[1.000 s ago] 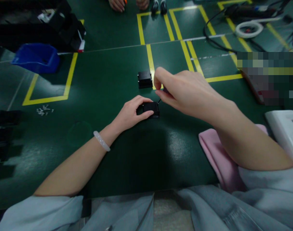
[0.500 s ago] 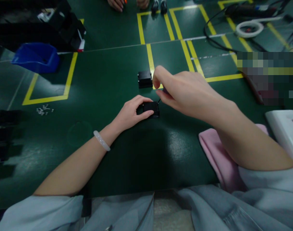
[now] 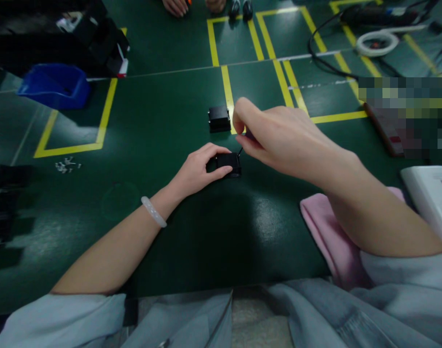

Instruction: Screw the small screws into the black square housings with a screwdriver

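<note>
My left hand (image 3: 202, 169) is closed around a small black box-shaped part (image 3: 228, 162), thumb and fingers on opposite sides, holding it on the green table. In my right hand (image 3: 275, 133) is a screwdriver (image 3: 241, 150); its thin dark shaft slants down to the right end of the black part, and most of its handle is hidden in my fingers. Just beyond, a second black box-shaped part (image 3: 219, 119) with small bright screw heads at its sides stands on the table, touched by neither hand.
Loose screws (image 3: 66, 165) lie at left, below a blue bin (image 3: 56, 87). Several black parts (image 3: 5, 208) line the left edge. A pink cloth (image 3: 320, 217) and a white device (image 3: 429, 193) are at right. Another person's hands (image 3: 175, 6) show at the far edge. Cables (image 3: 322, 58) lie far right.
Both hands keep nearly the same place and grip. My right hand has shifted very slightly to the right; the black parts stay where they were.
</note>
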{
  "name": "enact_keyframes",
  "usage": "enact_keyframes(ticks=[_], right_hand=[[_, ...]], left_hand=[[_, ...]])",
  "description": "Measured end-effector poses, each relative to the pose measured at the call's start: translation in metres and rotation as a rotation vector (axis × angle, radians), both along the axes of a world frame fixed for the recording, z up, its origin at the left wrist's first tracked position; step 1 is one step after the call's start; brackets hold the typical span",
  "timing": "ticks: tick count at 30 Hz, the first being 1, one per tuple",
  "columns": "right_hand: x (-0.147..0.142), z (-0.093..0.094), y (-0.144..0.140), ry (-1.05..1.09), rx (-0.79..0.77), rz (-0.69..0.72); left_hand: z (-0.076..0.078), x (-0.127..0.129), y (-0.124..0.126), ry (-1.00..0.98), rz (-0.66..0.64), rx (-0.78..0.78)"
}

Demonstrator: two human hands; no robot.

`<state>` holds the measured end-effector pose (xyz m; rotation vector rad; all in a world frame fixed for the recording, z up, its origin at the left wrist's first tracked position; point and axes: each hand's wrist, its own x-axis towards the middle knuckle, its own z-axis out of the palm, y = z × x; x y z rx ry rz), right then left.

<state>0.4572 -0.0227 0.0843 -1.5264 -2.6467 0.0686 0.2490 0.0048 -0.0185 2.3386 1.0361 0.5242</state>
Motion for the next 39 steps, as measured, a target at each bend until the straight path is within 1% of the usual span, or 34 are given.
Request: enact_keyframes(ticks=[6, 7, 9, 14, 20, 27, 33, 39], right_hand=[[0.0014, 0.0006, -0.0006, -0.002, 0.015, 0.056], [0.0014, -0.0001, -0.0001, 0.019, 0.049, 0.043], [0.0011, -0.0016, 0.0010, 0.002, 0.051, 0.042], [0.0019, -0.0007, 0.0009, 0.004, 0.034, 0.022], [0.0014, 0.0027, -0.0025, 0.028, 0.000, 0.046], [-0.0005, -0.0019, 0.0000, 0.006, 0.043, 0.007], [-0.0031, -0.0004, -0.0002, 0.033, 0.009, -0.044], [-0.0047, -0.0011, 0.0046, 0.032, 0.009, -0.022]], left_hand=[[0.0003, -0.0006, 0.0003, -0.009, -0.014, 0.001], [0.0003, -0.0005, 0.0004, -0.007, -0.009, 0.003], [0.0006, -0.0001, 0.0002, 0.001, 0.004, 0.003], [0.0022, 0.0010, -0.0009, 0.003, 0.009, -0.017], [0.0016, 0.0002, 0.0003, 0.008, -0.007, 0.003], [0.0008, -0.0002, 0.0008, 0.002, 0.000, 0.010], [0.0023, 0.0006, -0.0002, 0.003, -0.003, -0.016], [0.0006, 0.0011, 0.0002, 0.000, 0.000, -0.005]])
